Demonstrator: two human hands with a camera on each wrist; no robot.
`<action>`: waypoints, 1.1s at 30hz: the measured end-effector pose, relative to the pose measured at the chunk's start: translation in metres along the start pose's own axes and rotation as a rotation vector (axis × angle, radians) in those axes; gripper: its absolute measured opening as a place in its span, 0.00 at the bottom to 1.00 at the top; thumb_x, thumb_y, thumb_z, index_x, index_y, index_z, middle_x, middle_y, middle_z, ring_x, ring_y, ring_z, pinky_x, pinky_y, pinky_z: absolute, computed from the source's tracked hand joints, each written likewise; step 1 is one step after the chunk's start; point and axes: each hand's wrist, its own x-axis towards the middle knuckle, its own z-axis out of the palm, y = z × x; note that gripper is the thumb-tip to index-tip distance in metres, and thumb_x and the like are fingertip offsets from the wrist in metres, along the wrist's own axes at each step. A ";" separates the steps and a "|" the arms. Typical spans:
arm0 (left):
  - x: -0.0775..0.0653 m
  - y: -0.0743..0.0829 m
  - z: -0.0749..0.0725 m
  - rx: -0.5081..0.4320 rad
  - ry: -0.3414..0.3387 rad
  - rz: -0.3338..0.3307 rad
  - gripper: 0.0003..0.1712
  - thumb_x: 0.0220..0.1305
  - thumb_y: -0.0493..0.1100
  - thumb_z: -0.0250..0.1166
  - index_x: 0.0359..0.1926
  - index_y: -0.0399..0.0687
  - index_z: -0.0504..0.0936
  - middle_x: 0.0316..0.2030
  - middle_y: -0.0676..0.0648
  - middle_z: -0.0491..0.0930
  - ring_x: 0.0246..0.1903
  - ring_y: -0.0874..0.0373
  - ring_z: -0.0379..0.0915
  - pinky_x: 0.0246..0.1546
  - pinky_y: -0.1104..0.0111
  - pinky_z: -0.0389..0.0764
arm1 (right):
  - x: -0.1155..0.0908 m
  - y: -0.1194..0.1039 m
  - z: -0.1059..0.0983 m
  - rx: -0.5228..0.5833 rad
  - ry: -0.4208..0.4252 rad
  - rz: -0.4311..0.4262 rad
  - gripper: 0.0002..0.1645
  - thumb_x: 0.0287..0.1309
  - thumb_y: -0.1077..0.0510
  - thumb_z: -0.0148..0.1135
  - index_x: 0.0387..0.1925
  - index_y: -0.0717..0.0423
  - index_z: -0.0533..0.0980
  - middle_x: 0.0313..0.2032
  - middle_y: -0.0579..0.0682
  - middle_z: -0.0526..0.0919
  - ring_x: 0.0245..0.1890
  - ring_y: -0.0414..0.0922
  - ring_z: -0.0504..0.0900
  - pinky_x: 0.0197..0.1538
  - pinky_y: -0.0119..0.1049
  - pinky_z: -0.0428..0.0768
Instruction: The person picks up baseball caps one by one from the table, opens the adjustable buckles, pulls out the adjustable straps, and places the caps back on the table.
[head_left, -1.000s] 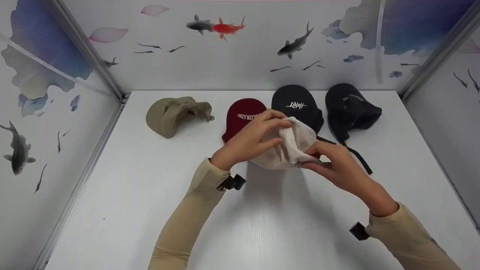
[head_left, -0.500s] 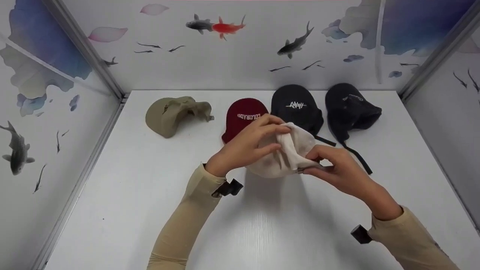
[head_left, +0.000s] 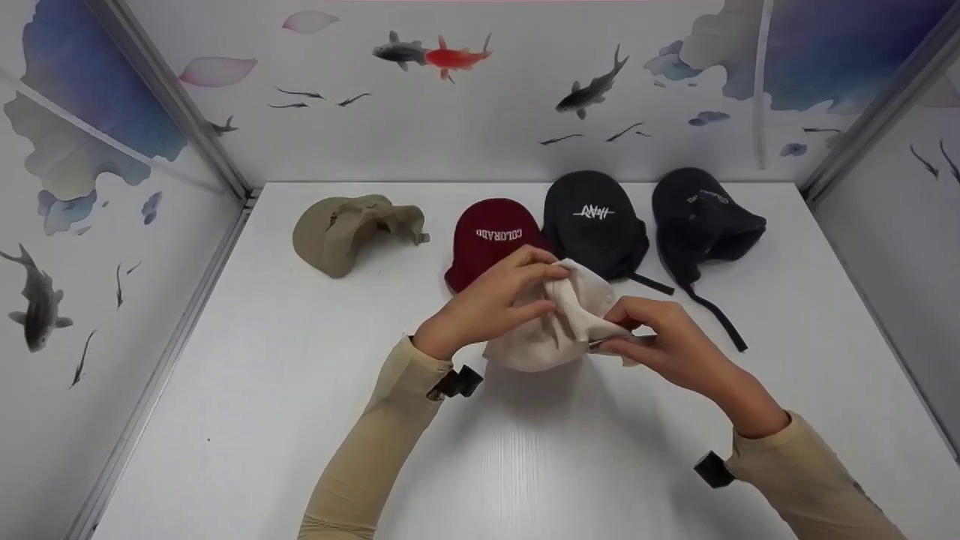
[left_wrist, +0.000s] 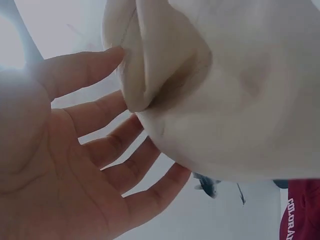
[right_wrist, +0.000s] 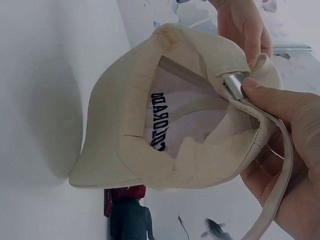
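A cream baseball cap [head_left: 536, 346] is between my hands, over the white table. My left hand [head_left: 480, 309] holds the crown, its thumb on a fabric fold and its fingers spread behind, as the left wrist view shows. At the back opening, my right hand [head_left: 679, 345] pinches the strap beside a metal buckle [right_wrist: 233, 86]; the loose strap end [right_wrist: 277, 195] hangs past the palm. The right wrist view looks into the cap, where dark stitching [right_wrist: 159, 122] shows on the inside. The brim [right_wrist: 100, 130] points toward the table.
Along the back of the table [head_left: 247, 390] lie a khaki cap [head_left: 322, 236], a maroon cap [head_left: 487, 247] lettered COLORADO, a black cap [head_left: 577, 195] and a dark cap [head_left: 686, 199] with a long trailing strap. Printed walls [head_left: 480, 135] enclose the back and sides.
Both hands have brought the cream cap lower and nearer to me, uncovering more of the maroon and black caps. Their grips look the same, and the other caps have stayed put.
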 end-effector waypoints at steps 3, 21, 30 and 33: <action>-0.003 -0.002 0.004 0.016 0.015 -0.020 0.24 0.69 0.44 0.65 0.63 0.45 0.77 0.63 0.45 0.71 0.66 0.52 0.65 0.69 0.62 0.69 | 0.001 0.005 0.004 -0.017 -0.002 0.010 0.10 0.54 0.66 0.71 0.37 0.52 0.79 0.34 0.46 0.85 0.33 0.33 0.81 0.31 0.27 0.83; -0.027 0.014 0.026 0.164 0.143 -0.079 0.13 0.66 0.46 0.68 0.43 0.46 0.75 0.36 0.49 0.79 0.34 0.62 0.73 0.35 0.74 0.75 | 0.008 0.013 0.022 0.011 0.093 0.099 0.08 0.53 0.65 0.72 0.34 0.55 0.81 0.31 0.48 0.84 0.30 0.34 0.77 0.32 0.27 0.80; -0.028 0.012 0.045 0.112 -0.003 -0.032 0.05 0.67 0.44 0.66 0.41 0.50 0.80 0.38 0.53 0.84 0.40 0.64 0.78 0.45 0.74 0.79 | 0.009 0.015 0.028 0.062 0.162 0.175 0.07 0.52 0.67 0.72 0.33 0.59 0.80 0.29 0.46 0.82 0.27 0.32 0.76 0.30 0.24 0.78; -0.028 0.010 0.049 0.128 0.026 -0.033 0.07 0.67 0.43 0.67 0.43 0.50 0.79 0.40 0.53 0.83 0.44 0.64 0.79 0.50 0.74 0.79 | 0.009 0.016 0.029 0.103 0.187 0.206 0.07 0.54 0.67 0.71 0.34 0.61 0.80 0.30 0.47 0.83 0.27 0.32 0.78 0.30 0.24 0.78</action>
